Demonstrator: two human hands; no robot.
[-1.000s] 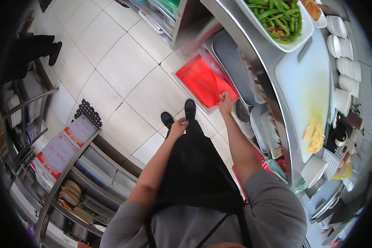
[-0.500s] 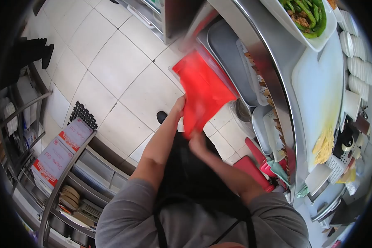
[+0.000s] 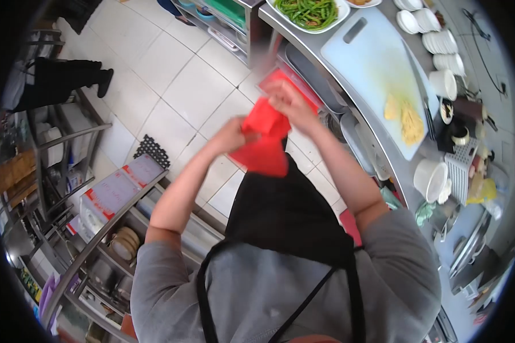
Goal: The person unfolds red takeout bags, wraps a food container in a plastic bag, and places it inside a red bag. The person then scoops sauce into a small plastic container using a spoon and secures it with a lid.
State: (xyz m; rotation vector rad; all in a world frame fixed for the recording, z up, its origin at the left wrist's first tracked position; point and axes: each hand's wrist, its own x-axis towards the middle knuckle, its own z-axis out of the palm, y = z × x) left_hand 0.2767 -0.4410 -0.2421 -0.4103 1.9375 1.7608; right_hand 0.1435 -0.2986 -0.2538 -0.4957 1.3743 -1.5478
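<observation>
A red bag (image 3: 263,153), smeared by motion, hangs between my hands in front of the black apron. My left hand (image 3: 232,137) is closed on its left side. Higher up and to the right, my right hand (image 3: 290,106) grips the bag's upper part. Behind my right hand, more red material (image 3: 303,94) lies in a container beneath the counter. Parts of my fingers are blurred.
On the steel counter at right are a cutting board (image 3: 372,63) with yellow shreds (image 3: 411,123), a dish of green beans (image 3: 309,12) and stacked white bowls (image 3: 440,43). Boxes (image 3: 120,186) sit on a shelf at left. Another person's legs (image 3: 68,80) show at upper left.
The red bag went from the container to between my hands, then up and crumpled smaller. My right hand moved up from its lower edge. The view has shifted, showing more of the counter.
</observation>
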